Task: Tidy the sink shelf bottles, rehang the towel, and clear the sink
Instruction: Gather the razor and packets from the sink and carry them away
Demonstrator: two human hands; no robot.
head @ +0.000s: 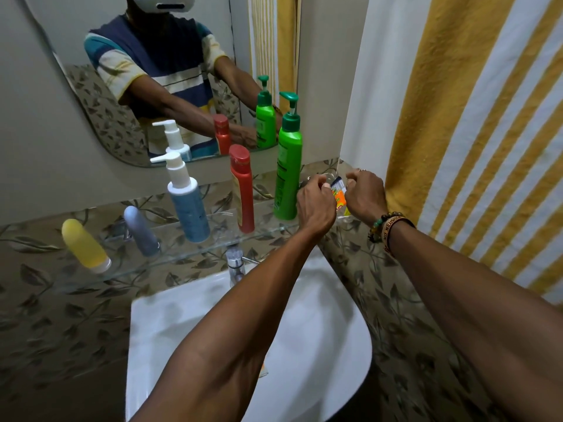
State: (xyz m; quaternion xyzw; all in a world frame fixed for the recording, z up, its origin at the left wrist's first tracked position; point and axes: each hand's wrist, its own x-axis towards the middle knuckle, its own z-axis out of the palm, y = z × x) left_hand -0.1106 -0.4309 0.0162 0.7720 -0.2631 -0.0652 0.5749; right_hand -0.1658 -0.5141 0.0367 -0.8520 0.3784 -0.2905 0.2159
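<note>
On the glass shelf (170, 257) stand a yellow bottle (85, 246), a grey bottle (141, 231), a blue pump bottle (187, 199), a red bottle (242, 188) and a green pump bottle (288, 166). At the shelf's right end my left hand (315, 202) and my right hand (364, 194) both pinch a small orange and white sachet (339, 193) between them. A yellow and white striped towel (475, 117) hangs on the right wall. The white sink (320, 330) lies below, partly hidden by my left forearm.
A chrome tap (236, 264) rises under the shelf. The mirror (170, 74) above reflects a person and the bottles. Leaf-patterned tiles cover the wall around the sink. Something orange (263, 371) peeks out in the sink beside my left arm.
</note>
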